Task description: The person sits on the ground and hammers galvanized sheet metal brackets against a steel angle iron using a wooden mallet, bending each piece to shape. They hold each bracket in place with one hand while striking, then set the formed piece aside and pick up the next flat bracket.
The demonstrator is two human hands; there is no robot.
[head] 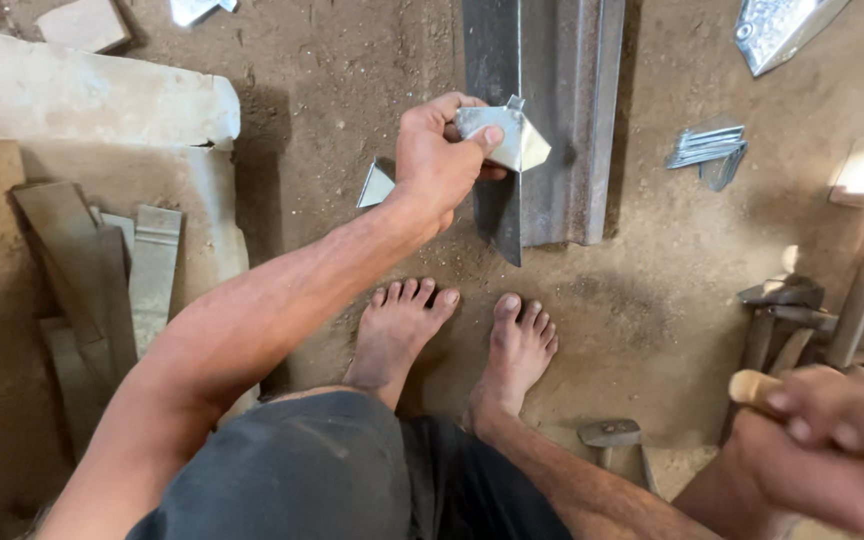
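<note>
Above the long grey steel rail on the dirt floor, the folded shiny sheet-metal piece is pinched in the left hand. Lower right, the right hand grips a pale wooden handle.

Open dirt floor lies to the right of the long metal beam, between it and the stack of small metal pieces; a hand could pass there freely. The beam itself blocks the middle, running from the far edge toward the two bare feet. On the left, a stone slab and flat metal strips crowd the floor. At the right edge, hammers stand bunched together, and another hammer head lies just beside the right foot.
</note>
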